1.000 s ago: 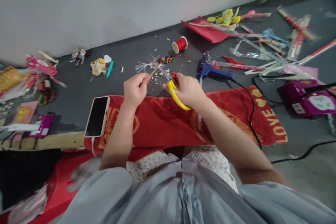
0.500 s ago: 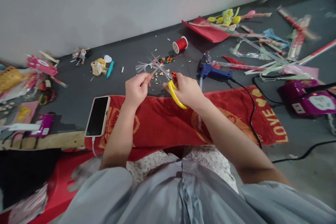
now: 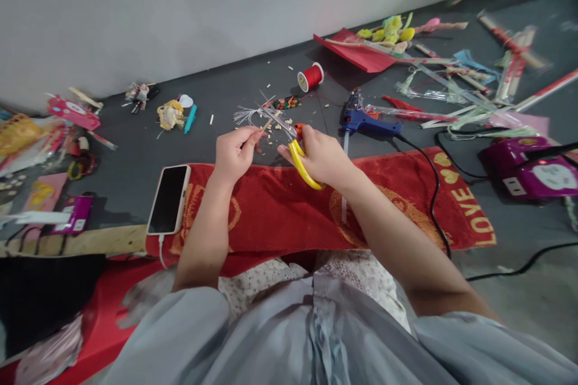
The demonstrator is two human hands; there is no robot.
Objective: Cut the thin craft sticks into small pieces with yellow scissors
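Observation:
My right hand (image 3: 323, 156) is closed around the yellow handles of a pair of scissors (image 3: 303, 169), whose blades point up and to the left. Between the fingertips of my left hand (image 3: 235, 153) is a thin wooden stick (image 3: 267, 126), and its far end lies at the scissor blades. Small cut pieces (image 3: 276, 126) are scattered on the grey table just beyond the hands. A bundle of white strands (image 3: 246, 114) and a patterned dark piece (image 3: 288, 102) lie behind the blades. Both wrists are above a red towel (image 3: 289, 210).
A red thread spool (image 3: 310, 77) stands beyond my hands. To the right lie a blue glue gun (image 3: 372, 123) with its cord, a purple power strip (image 3: 528, 168) and several wrapped sticks. A phone (image 3: 168, 200) on a cable, a turquoise pen (image 3: 190, 119) and craft pieces are at left.
The scissor blades and handles have shifted very slightly, and the fingers of my right hand have spread a little at the handle. My left hand keeps its place with the stick.

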